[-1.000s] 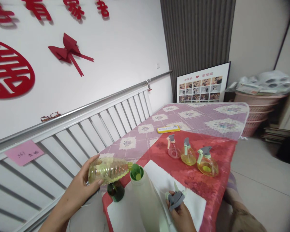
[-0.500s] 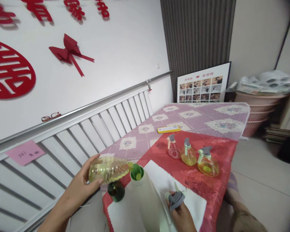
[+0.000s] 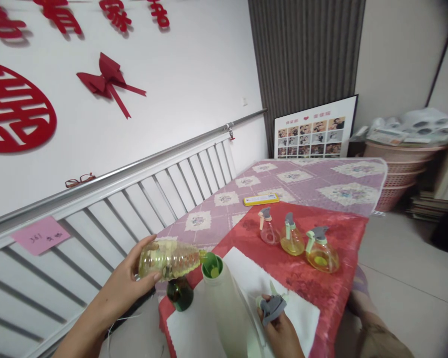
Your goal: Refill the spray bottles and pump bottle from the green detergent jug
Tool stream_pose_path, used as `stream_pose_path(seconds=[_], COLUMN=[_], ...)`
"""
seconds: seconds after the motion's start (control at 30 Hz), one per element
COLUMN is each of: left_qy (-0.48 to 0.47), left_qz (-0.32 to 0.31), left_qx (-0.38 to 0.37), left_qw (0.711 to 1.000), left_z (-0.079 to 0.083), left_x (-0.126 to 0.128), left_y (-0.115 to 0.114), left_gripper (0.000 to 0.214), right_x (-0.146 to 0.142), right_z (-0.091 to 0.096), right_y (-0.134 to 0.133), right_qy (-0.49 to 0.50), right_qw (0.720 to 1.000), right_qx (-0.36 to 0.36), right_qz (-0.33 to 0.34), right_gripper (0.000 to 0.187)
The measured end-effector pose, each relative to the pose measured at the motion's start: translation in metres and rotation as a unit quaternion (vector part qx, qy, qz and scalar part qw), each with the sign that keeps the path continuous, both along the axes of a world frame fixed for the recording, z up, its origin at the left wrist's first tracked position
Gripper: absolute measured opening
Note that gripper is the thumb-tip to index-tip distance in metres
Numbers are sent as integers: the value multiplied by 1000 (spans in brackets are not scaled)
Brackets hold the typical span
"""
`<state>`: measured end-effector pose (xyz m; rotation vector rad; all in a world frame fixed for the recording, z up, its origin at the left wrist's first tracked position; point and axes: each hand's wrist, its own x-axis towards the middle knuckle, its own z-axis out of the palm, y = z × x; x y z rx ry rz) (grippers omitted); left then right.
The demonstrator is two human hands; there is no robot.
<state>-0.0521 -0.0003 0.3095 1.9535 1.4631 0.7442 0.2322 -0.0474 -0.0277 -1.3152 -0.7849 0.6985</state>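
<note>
My left hand (image 3: pixel 136 278) is wrapped round a clear yellow-tinted ribbed bottle (image 3: pixel 169 259), tipped almost onto its side. The bottle's narrow neck points right and meets the green-lined mouth (image 3: pixel 212 266) of a tall pale jug (image 3: pixel 227 313); whether liquid flows cannot be made out. At the lower right, my right hand (image 3: pixel 283 338) is closed on a grey and pale green trigger spray head (image 3: pixel 273 309), held over white paper (image 3: pixel 302 318). Beneath the tilted bottle stands a dark green cup-shaped object (image 3: pixel 180 294).
Three spray bottles stand on the red cloth (image 3: pixel 254 233): one pink-trimmed (image 3: pixel 271 233), two with yellow liquid (image 3: pixel 293 243) (image 3: pixel 323 258). Behind them lies a yellow flat case (image 3: pixel 261 199) on the purple tablecloth (image 3: pixel 242 199). A white railing (image 3: pixel 142 199) borders the left side.
Very little differs. My left hand and the ribbed bottle sit very slightly higher, with the neck still at the jug's mouth. My right hand keeps its place with the spray head.
</note>
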Motion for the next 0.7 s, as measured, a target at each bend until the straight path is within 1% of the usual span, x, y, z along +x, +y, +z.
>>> stream_pose_path(seconds=[0.13, 0.3, 0.47, 0.7], left_qy=[3, 13, 45, 58], left_qz=[1, -2, -8, -4], left_qx=[2, 22, 6, -2], left_qw=[1000, 1000, 999, 998], left_z=[4, 6, 10, 22], left_x=[2, 2, 1, 9], left_y=[-1, -1, 1, -3], left_gripper=[75, 75, 75, 76], right_x=[0, 0, 0, 0], right_z=[-1, 1, 2, 7], right_y=[0, -1, 0, -2], right_qy=[-1, 0, -4, -15], right_qw=[1000, 1000, 1000, 1000], right_qx=[-11, -23, -16, -6], right_qz=[0, -2, 4, -7], right_gripper=[42, 43, 41, 37])
